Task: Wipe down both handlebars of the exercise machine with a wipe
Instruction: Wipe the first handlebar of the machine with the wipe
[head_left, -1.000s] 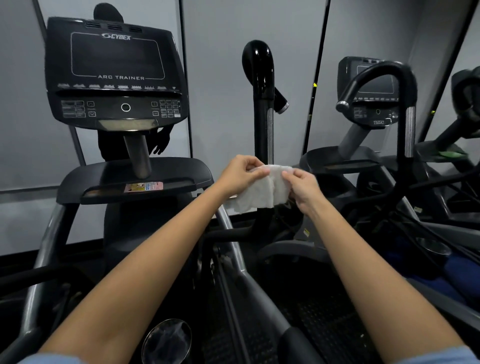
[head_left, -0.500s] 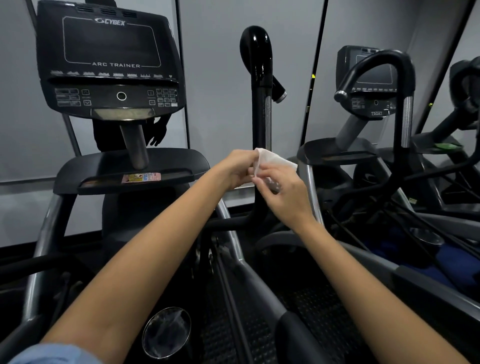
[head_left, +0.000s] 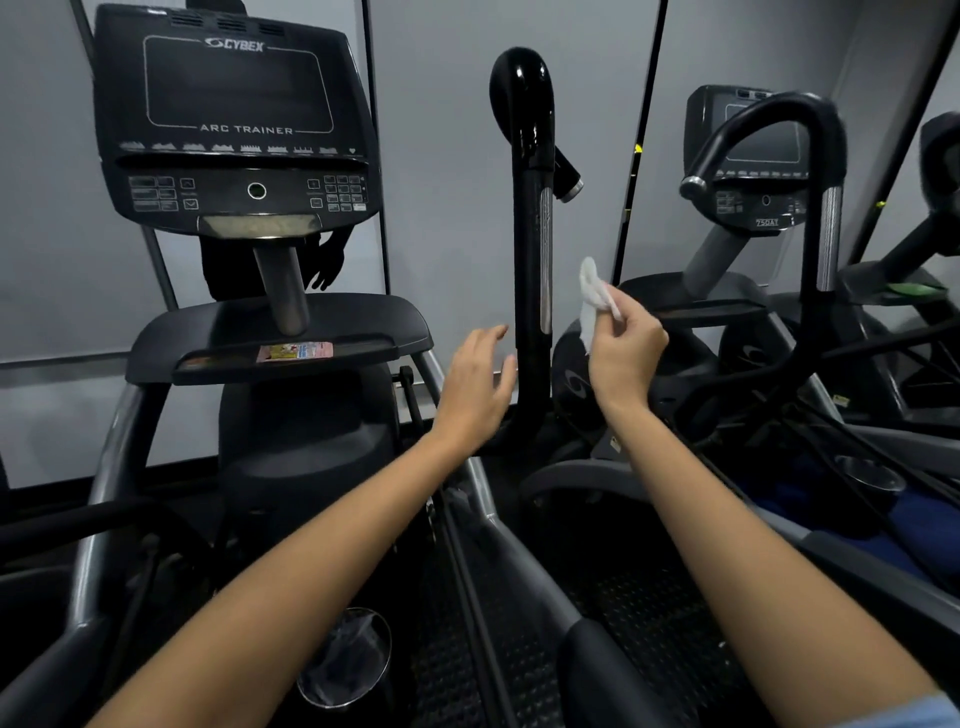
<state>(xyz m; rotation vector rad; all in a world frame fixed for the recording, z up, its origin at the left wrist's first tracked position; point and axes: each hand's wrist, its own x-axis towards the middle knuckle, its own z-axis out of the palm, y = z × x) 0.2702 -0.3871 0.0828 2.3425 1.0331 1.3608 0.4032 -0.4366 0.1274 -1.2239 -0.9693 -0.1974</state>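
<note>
A: Handlebars first: the upright black handlebar (head_left: 531, 218) stands in the middle of the scene, and by my reading neither bar has been wiped yet.

B: Where is the wipe (head_left: 593, 300)?

A: Bunched in the right hand (head_left: 626, 353), its fingers (head_left: 613, 318) pinching the white cloth just to the right of that bar, close but not touching it.

B: And the left hand (head_left: 478, 382)?

A: Empty, fingers loosely spread, just to the left of the bar's lower stretch; I can't tell whether it touches.

B: The other bar?

A: The machine's left handlebar is not clearly in view, left of the console (head_left: 234, 124). The curved bar (head_left: 826, 208) far right seems to belong to the neighbouring machine. So both wipes appear to remain.
</note>
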